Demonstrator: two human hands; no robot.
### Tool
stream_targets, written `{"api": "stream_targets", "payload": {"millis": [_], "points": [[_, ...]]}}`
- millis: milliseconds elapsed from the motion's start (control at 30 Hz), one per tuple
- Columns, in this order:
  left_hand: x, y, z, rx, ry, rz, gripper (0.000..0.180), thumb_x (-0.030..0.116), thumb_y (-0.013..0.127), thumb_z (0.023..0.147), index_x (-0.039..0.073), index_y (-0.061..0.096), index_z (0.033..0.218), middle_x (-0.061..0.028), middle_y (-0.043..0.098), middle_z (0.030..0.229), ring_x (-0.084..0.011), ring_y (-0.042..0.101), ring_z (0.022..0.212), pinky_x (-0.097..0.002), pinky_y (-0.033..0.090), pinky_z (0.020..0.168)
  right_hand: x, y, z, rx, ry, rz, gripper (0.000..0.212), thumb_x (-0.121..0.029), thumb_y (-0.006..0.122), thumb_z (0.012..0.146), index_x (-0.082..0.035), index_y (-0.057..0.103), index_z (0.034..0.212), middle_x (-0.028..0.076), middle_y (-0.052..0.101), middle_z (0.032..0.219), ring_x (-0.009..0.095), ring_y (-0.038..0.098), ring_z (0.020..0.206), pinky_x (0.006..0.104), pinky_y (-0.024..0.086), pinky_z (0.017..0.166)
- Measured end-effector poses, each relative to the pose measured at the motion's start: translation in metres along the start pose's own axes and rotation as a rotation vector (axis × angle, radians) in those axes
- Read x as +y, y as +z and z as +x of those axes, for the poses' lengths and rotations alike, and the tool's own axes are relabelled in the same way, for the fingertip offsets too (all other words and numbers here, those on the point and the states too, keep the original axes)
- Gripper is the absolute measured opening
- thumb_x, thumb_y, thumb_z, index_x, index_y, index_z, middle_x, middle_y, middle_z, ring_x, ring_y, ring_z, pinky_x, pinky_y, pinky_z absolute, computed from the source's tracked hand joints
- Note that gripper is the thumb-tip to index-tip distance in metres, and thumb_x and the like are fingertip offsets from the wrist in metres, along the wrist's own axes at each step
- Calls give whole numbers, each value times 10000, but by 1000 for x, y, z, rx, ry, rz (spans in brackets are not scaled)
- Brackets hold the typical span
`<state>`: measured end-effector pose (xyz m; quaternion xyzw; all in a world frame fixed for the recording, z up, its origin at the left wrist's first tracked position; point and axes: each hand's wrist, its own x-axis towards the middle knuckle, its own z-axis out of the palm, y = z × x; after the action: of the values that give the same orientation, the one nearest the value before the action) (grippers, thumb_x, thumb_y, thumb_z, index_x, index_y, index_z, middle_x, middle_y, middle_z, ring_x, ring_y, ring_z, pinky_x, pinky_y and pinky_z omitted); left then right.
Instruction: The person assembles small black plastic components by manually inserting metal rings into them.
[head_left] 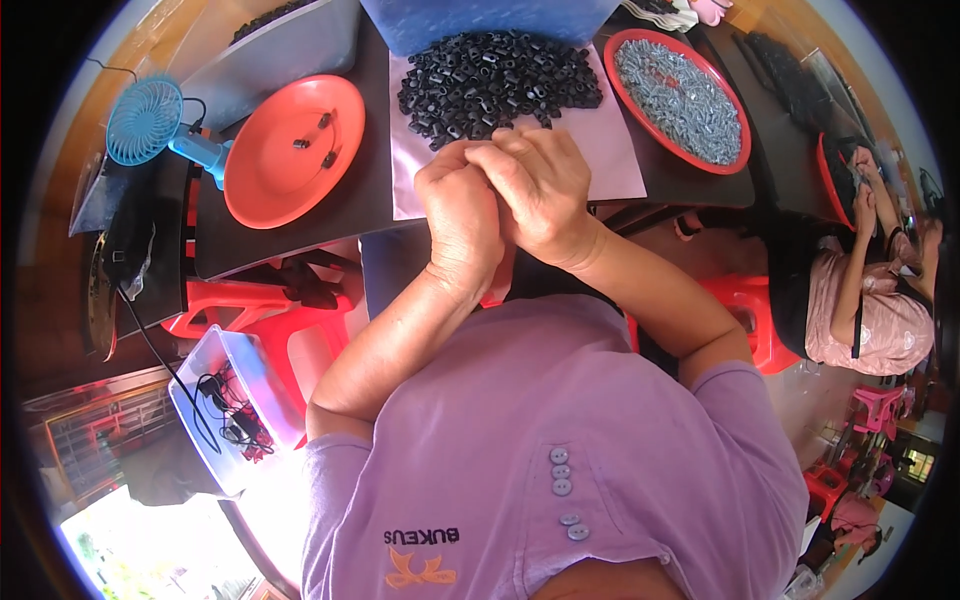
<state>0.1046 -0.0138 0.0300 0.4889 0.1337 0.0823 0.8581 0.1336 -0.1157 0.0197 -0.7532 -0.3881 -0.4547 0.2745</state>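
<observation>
My left hand (458, 208) and my right hand (543, 190) are pressed together, fingers curled, over the near side of a pink sheet (615, 165). Anything between them is hidden by the fingers and knuckles. Just beyond lies a heap of small black hollow plastic parts (495, 85). To the right stands a red round tray (744, 150) full of small silvery metal pieces (680, 95). A red plate (275, 165) on the left carries a few small black parts (328, 158).
A blue bin (490, 25) stands behind the heap. At the left are a translucent bin (300, 70) and a blue fan (145, 120). A plastic box of cables (215, 400) sits lower left. Another person (865, 310) works at the far right beside a red tray (832, 185).
</observation>
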Motion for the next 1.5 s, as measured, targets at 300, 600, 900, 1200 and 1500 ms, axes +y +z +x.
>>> {"api": "stream_targets", "payload": {"millis": [300, 600, 900, 1200, 1500], "points": [[29, -19, 6, -86, 37, 117, 145, 50, 575, 947, -75, 648, 966, -135, 681, 820, -195, 657, 631, -274, 513, 519, 9, -9, 17, -29, 180, 265, 524, 15, 682, 671, -74, 609, 1182, 58, 659, 875, 249, 646, 786, 386, 476, 692], [77, -88, 67, 170, 501, 795, 84, 35, 685, 868, -5, 706, 939, -65, 697, 843, -136, 639, 638, -242, 484, 522, 75, -23, -10, -263, 213, -106, 163, -48, 674, 703, -120, 673, 848, 25, 671, 792, 249, 627, 775, 399, 463, 710], [32, -34, 22, -213, 804, 920, 88, -19, 702, 825, 27, 682, 897, -44, 605, 793, -106, 536, 650, -247, 423, 566, 67, -10, -9, -232, 201, -116, 143, -34, 667, 664, -102, 639, 787, 38, 633, 779, 261, 611, 761, 404, 436, 671], [-3, 7, 11, -343, 766, 808, 192, -3, 741, 830, 27, 683, 1011, -33, 604, 877, -100, 556, 718, -244, 447, 619, 26, -41, 6, 170, 1296, 1238, 185, 69, 668, 792, 36, 656, 974, 110, 693, 853, 158, 676, 784, 271, 530, 741], [-10, 0, 21, -370, 756, 958, 148, 47, 723, 833, 11, 640, 950, -102, 586, 862, -223, 615, 686, -330, 499, 615, 126, -99, 13, -321, 449, -335, 177, -202, 702, 849, -115, 707, 1002, 78, 700, 966, 295, 666, 902, 416, 521, 816]]}}
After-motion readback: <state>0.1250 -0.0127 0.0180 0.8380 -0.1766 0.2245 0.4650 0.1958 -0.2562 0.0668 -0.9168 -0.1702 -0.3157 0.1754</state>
